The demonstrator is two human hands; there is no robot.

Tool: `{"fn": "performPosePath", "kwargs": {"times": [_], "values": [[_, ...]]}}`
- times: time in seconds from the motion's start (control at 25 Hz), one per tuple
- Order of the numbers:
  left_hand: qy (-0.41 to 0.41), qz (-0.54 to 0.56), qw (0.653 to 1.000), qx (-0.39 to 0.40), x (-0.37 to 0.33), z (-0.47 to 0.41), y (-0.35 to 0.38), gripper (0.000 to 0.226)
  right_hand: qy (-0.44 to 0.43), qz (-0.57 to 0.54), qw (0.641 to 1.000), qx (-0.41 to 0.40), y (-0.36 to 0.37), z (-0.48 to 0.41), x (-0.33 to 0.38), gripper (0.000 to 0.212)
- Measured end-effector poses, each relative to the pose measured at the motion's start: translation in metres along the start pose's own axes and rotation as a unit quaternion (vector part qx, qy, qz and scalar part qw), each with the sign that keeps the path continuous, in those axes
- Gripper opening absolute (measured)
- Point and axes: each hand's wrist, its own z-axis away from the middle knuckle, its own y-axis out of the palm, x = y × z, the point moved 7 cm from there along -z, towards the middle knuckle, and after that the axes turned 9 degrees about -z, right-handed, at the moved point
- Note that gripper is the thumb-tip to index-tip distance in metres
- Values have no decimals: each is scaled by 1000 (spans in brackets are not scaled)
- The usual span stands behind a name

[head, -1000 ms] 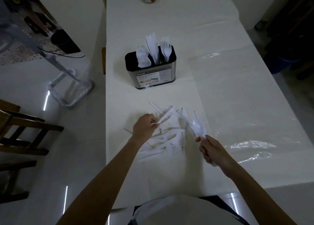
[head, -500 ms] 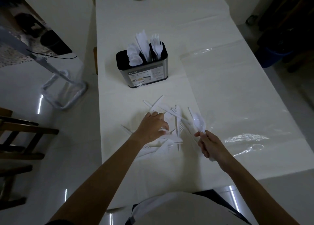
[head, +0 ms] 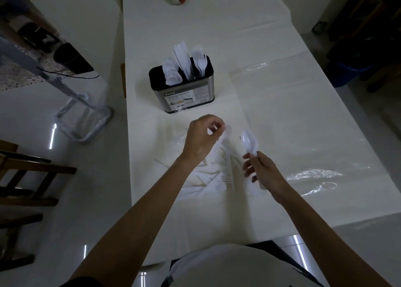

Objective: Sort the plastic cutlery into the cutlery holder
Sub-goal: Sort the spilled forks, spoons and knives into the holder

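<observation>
Two hands work over one heap of white cutlery, with one holder beyond.
Toward the desk's near edge, the right hand [head: 262, 171] grips a nested spoon stack [head: 249, 141], count unclear. The left hand [head: 204, 139] pinches one blurred white piece [head: 226, 133] above the cutlery heap [head: 217, 176], which is too tangled to count. Farther along the left edge, one cutlery holder [head: 184, 96] stands upright holding three groups: spoons [head: 172, 74], knives [head: 182, 56], forks [head: 200, 59].

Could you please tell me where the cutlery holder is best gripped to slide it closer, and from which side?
Likely the steel body of the cutlery holder, below the black rim, approached from its short, rounded right end. The spoons, knives and forks stand up out of the top, so a grasp from above is blocked, while the walls are upright and free.
</observation>
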Motion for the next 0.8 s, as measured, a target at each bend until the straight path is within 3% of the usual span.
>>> {"fn": "performPosePath", "kwargs": {"times": [0.16,0.28,0.4,0.52,0.6,0.68,0.8], "values": [[-179,187,966,15,8,4,7,16,33,-95,991,83,31,-5,12,34],[-221,196,955,30,24,25,10,14,78,-174,973,133,52,6,8,33],[-229,133,963,37,38,43,8,17,94,-152,968,177,63,18,-4,41],[-190,91,976,64,48,61,9,17,99,-93,974,182,56,24,-16,33],[-144,-31,984,104,61,82,7,7,108,-82,979,149,41,26,-24,30],[-86,-194,966,149,78,106,5,10,111,-80,983,118,25,27,-31,30],[-57,-288,933,207,95,126,12,25,116,-61,987,88,12,29,-40,31]]}}
